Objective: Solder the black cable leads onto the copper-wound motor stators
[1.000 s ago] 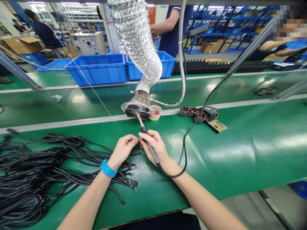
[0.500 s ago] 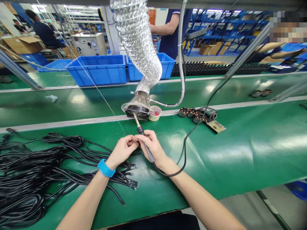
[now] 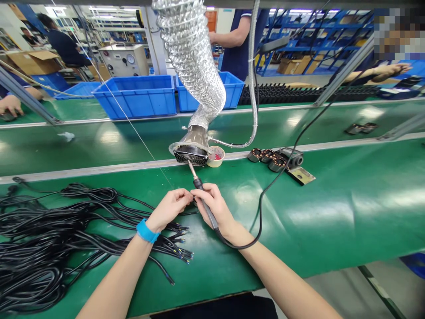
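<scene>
My right hand [image 3: 217, 208] is wrapped round a soldering iron [image 3: 198, 183], its metal tip pointing up and away, just under the fan of the fume hood [image 3: 191, 153]. My left hand [image 3: 171, 206], with a blue band at the wrist, has its fingertips pinched together close to the right fingertips. A small dark part [image 3: 194, 200] shows between the two hands, mostly hidden by the fingers. What the left fingers grip cannot be made out. A thin pale wire [image 3: 134, 129] slants down from above towards the left hand.
Black cables [image 3: 66, 230] with stripped coloured ends cover the left of the green bench [image 3: 315, 221]. A round tub [image 3: 215, 158], copper-wound stators [image 3: 277, 164] and an iron stand [image 3: 300, 174] sit behind. Beyond are blue bins [image 3: 136, 97] and co-workers. The iron's cord loops over my right forearm.
Both my hands stay nearly in place, with the iron shifting slightly right and down in view. At far left a co-worker's hand has come into view; at far right another's arms have moved.
</scene>
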A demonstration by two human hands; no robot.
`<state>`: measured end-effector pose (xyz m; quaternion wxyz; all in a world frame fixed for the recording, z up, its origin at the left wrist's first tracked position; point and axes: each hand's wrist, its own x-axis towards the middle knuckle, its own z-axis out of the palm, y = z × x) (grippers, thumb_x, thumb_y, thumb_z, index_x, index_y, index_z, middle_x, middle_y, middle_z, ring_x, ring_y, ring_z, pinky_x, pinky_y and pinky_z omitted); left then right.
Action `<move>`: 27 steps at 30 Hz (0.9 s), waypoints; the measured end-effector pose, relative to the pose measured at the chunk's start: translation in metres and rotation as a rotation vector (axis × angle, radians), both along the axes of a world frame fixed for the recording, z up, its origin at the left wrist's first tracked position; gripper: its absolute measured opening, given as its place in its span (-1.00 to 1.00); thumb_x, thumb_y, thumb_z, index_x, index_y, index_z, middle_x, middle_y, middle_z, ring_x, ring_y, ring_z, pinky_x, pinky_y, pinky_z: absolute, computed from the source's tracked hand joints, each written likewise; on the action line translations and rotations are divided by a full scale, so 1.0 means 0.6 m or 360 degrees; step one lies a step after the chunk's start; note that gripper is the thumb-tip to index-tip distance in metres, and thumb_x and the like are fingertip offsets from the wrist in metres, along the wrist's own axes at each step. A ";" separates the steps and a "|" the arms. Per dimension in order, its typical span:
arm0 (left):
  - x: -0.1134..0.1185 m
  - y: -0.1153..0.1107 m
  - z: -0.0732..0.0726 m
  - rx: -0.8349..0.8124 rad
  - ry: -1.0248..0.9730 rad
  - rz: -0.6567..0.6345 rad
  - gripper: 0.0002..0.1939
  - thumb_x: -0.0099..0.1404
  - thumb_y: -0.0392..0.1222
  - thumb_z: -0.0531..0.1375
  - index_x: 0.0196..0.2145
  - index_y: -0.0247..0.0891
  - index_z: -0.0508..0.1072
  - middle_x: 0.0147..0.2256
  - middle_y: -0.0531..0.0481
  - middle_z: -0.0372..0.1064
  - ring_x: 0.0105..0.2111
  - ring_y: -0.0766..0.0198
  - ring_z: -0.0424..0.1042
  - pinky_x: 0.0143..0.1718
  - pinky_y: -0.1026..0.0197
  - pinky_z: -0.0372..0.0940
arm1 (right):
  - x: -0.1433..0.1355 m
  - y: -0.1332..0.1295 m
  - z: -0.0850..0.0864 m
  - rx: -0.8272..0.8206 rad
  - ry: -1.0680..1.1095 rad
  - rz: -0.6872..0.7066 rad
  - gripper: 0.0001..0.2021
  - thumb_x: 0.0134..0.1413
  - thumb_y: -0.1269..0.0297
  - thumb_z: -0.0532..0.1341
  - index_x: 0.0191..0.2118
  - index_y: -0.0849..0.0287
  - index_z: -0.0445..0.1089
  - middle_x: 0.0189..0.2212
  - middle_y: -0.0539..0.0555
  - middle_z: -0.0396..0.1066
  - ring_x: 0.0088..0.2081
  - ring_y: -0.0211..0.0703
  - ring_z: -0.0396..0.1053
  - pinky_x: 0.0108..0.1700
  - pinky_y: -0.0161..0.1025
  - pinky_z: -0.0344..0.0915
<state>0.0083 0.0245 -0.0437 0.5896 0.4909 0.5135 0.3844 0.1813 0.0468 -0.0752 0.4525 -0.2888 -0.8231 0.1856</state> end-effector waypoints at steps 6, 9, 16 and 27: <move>0.000 0.003 0.003 -0.0054 -0.0091 0.0090 -0.66 0.20 0.04 0.25 -0.44 -0.32 0.34 -0.56 0.18 0.02 -0.62 0.49 -0.10 -0.60 0.32 -0.21 | 0.008 -0.003 0.022 -0.0136 0.0135 0.0080 -0.58 0.12 0.53 0.15 0.07 0.04 0.29 -0.12 0.10 0.21 -0.19 -0.23 0.40 -0.08 -0.22 0.43; 0.000 0.004 0.005 -0.0078 -0.0129 0.0115 -0.65 0.18 0.03 0.26 -0.46 -0.33 0.34 -0.55 0.16 0.07 -0.62 0.50 -0.08 -0.59 0.32 -0.21 | 0.011 -0.001 0.020 -0.0192 0.0137 0.0131 -0.58 0.13 0.54 0.15 0.08 0.05 0.28 -0.11 0.09 0.20 -0.20 -0.26 0.41 -0.06 -0.21 0.43; 0.001 0.003 0.006 -0.0097 -0.0098 0.0125 -0.65 0.16 0.04 0.27 -0.45 -0.33 0.36 -0.55 0.15 0.10 -0.62 0.49 -0.07 -0.59 0.32 -0.21 | -0.004 0.000 0.007 -0.0249 0.0275 -0.0136 -0.61 0.13 0.54 0.13 0.04 0.05 0.29 -0.10 0.08 0.16 -0.34 -0.34 0.41 -0.17 -0.25 0.45; 0.004 -0.002 0.005 -0.0030 0.0125 -0.0007 -0.65 0.19 0.08 0.22 -0.45 -0.30 0.34 -0.56 0.17 0.05 -0.62 0.46 -0.06 -0.59 0.32 -0.17 | -0.010 -0.017 0.008 -0.0232 0.0335 -0.0333 -0.63 0.14 0.50 0.16 0.05 0.05 0.29 -0.10 0.10 0.17 -0.29 -0.28 0.44 -0.12 -0.21 0.44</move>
